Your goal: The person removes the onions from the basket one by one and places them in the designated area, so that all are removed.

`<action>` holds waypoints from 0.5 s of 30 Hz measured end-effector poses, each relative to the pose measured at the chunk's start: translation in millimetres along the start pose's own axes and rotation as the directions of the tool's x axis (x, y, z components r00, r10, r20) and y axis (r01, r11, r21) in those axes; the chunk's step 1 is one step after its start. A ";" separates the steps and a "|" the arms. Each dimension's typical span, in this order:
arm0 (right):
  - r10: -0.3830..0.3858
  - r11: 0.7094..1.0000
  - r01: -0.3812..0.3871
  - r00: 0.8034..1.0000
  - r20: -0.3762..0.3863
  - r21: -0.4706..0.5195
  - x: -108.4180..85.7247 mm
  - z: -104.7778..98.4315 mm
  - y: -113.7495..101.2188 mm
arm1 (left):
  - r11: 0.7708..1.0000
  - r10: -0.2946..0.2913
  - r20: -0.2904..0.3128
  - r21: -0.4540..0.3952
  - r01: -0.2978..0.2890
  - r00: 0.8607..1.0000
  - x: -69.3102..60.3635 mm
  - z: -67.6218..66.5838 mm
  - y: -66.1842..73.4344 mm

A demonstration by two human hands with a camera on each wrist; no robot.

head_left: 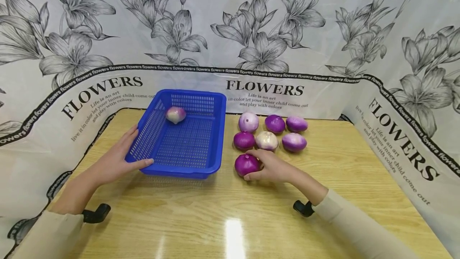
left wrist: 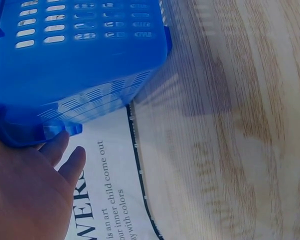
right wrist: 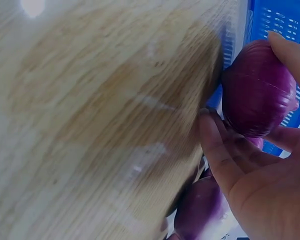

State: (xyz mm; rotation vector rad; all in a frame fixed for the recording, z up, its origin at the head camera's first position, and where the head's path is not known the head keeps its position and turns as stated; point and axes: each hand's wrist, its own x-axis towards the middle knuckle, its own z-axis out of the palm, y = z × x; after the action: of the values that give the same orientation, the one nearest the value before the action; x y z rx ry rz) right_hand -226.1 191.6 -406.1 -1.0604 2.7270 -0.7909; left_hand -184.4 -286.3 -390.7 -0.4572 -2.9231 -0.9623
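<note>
A blue plastic basket (head_left: 187, 171) with slotted walls stands tilted a little on the left part of the table. My left hand (head_left: 115, 161) grips its left side, the thumb over the rim at the near corner; in the left wrist view fingers (left wrist: 75, 162) reach under the rim. One pale purple-and-white onion (head_left: 175, 114) lies inside against the left wall. To the right of the basket, my right hand (head_left: 271, 166) holds a dark purple onion (head_left: 246, 165) between thumb and fingers. The right wrist view shows that onion (right wrist: 260, 90) closely; whether it touches the table I cannot tell.
Behind the right hand, several onions stand in two rows, among them a whitish onion (head_left: 266, 141) and a purple onion (head_left: 244, 140). A flower-printed cloth (head_left: 266, 91) rises along the back and sides of the wooden table (head_left: 201, 219).
</note>
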 end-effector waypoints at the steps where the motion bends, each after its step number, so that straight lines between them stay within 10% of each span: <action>1: 0.001 1.000 -0.001 1.000 -0.002 -0.002 -0.3 -0.2 0.0 | 1.000 0.002 -0.002 0.000 -0.002 1.000 0.5 -0.3 0.2; 15: 0.005 0.999 -0.007 0.998 0.062 0.037 -3.3 -6.4 -3.3 | 1.000 -0.005 -0.002 0.014 0.005 1.000 0.9 -0.2 1.4</action>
State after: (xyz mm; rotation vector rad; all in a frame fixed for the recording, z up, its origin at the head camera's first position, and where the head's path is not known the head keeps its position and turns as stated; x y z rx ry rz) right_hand -223.5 194.5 -399.2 -1.0513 2.6521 -0.7907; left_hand -184.9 -285.0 -389.6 -0.4486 -2.9286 -0.9420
